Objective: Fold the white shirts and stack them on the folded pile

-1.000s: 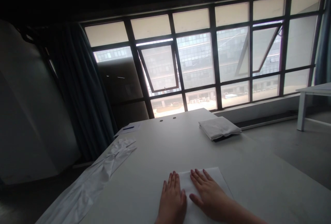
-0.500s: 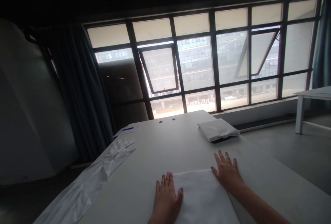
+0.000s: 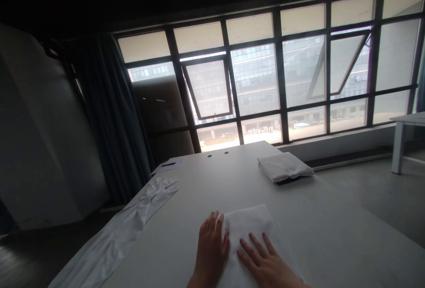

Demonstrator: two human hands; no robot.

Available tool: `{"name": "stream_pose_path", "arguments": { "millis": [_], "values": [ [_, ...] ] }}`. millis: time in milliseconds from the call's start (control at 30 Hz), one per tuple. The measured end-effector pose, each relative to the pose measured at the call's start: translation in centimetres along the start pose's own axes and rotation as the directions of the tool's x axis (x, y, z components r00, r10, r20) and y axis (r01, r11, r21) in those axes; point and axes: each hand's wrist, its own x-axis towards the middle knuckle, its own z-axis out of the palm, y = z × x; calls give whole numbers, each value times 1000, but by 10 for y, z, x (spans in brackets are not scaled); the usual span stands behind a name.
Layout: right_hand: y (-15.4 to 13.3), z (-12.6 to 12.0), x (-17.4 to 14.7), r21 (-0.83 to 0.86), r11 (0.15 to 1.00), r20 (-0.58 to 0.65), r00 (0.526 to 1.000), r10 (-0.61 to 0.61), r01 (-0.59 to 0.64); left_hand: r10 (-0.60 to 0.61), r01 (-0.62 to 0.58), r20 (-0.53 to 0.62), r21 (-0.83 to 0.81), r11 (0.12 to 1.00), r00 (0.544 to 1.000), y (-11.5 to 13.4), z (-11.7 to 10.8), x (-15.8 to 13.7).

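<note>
A flat white cloth (image 3: 247, 219) lies at the near end of the white table (image 3: 199, 199), its long axis running away from the person toward the windows (image 3: 254, 79), its near end out of frame. The right hand (image 3: 267, 263) rests palm-down on it, fingers spread; the left hand (image 3: 210, 249), apart from it, lies along the left edge, ungripping. Beyond sits a folded fabric stack (image 3: 283, 167); leftward, crumpled white fabric (image 3: 116, 237).
</note>
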Motion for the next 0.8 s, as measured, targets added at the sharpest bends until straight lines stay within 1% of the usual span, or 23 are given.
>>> {"name": "stream_pose_path", "arguments": {
  "millis": [67, 100, 167, 200, 233, 267, 300, 367, 433, 500, 633, 733, 800],
  "values": [
    [3, -20, 0, 30, 998, 35, 998, 49, -50, 176, -175, -3, -105, 979, 984, 10, -7, -2],
    [4, -30, 0, 40, 996, 40, 996, 75, -77, 277, -270, 19, -160, 949, 961, 15, -8, -4],
    [7, -45, -3, 45, 988, 28, 988, 149, -150, 466, -439, 60, -246, 864, 883, 25, -6, -7],
    [9, -51, -5, 43, 979, 20, 980, 200, -200, 536, -501, 74, -266, 823, 841, 27, -3, -8],
    [11, -56, -7, 40, 967, 17, 968, 250, -251, 584, -545, 82, -273, 793, 808, 29, 0, -9],
    [13, -60, -9, 39, 954, 19, 955, 295, -296, 606, -567, 89, -271, 778, 790, 29, 3, -10],
    [14, -64, -10, 43, 943, 31, 944, 328, -329, 607, -566, 97, -267, 780, 789, 28, 5, -10],
    [14, -71, -11, 67, 937, 65, 939, 339, -343, 562, -516, 125, -272, 812, 818, 24, 6, -9],
    [14, -76, -12, 105, 945, 87, 950, 301, -310, 494, -440, 149, -288, 850, 857, 19, 5, -9],
    [14, -78, -11, 127, 953, 68, 961, 268, -275, 457, -399, 162, -296, 868, 875, 16, 4, -9],
    [14, -73, -9, 86, 971, -8, 975, 224, -222, 477, -436, 131, -252, 864, 869, 17, 9, -10],
    [13, -67, -6, 45, 982, -23, 982, 187, -186, 494, -459, 117, -233, 857, 862, 20, 11, -11],
    [12, -65, -4, 29, 984, -24, 985, 174, -173, 482, -445, 117, -245, 861, 868, 21, 11, -11]
  ]
}}
